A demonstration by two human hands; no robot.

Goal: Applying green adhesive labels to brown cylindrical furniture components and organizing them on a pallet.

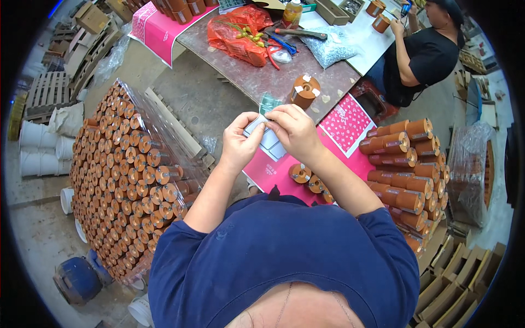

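In front of my chest, both hands hold a small pale grey-white sheet of labels (272, 148) that looks divided into rectangles. My left hand (240, 138) grips its left edge between thumb and fingers. The fingers of my right hand (293, 131) pinch its upper edge, close to my left fingertips; the exact pinch point is partly hidden. Just beyond the hands, on the table, stands a brown cylinder (304, 92) with a hole in its top and white patches on it. A piece of green see-through film (268, 101) lies by the table's near edge.
Stacked brown cylinders fill the left (128, 186) and right (407, 164). On the table (246, 82) lie a red plastic bag (232, 33) of fruit, pliers (284, 44), a hammer-like tool (301, 34) and a clear bag of small parts (331, 46). A co-worker (424, 54) works at the far right.
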